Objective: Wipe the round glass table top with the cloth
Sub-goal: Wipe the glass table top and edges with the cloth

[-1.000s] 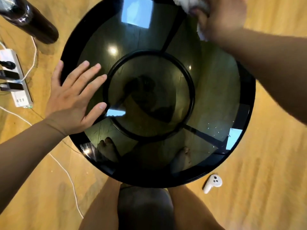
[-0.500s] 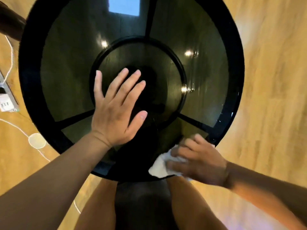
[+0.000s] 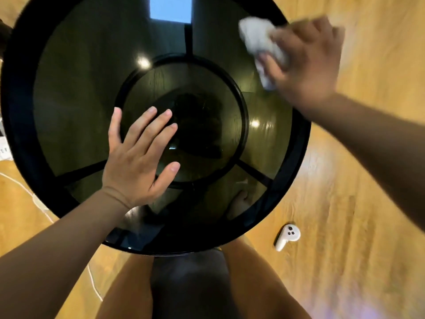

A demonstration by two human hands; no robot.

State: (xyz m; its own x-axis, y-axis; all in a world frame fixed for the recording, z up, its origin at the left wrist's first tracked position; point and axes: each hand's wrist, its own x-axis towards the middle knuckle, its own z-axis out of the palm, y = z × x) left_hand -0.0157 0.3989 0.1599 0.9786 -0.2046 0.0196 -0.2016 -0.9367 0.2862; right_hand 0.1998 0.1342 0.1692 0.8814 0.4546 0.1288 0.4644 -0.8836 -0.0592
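Note:
The round dark glass table top (image 3: 76, 93) with a black rim and an inner black ring fills the upper left of the view. My left hand (image 3: 138, 157) lies flat on the glass with fingers spread, over the left part of the inner ring. My right hand (image 3: 305, 63) is blurred by motion at the table's upper right edge. It is closed on a bunched white cloth (image 3: 259, 40) pressed against the glass near the rim.
A white handheld controller (image 3: 287, 237) lies on the wooden floor (image 3: 368, 203) right of the table. A thin white cable (image 3: 39, 201) runs across the floor on the left. My legs show below the table's near edge.
My right hand has swept the cloth from the near edge of the table up to the upper right rim. My left hand stays flat near the centre.

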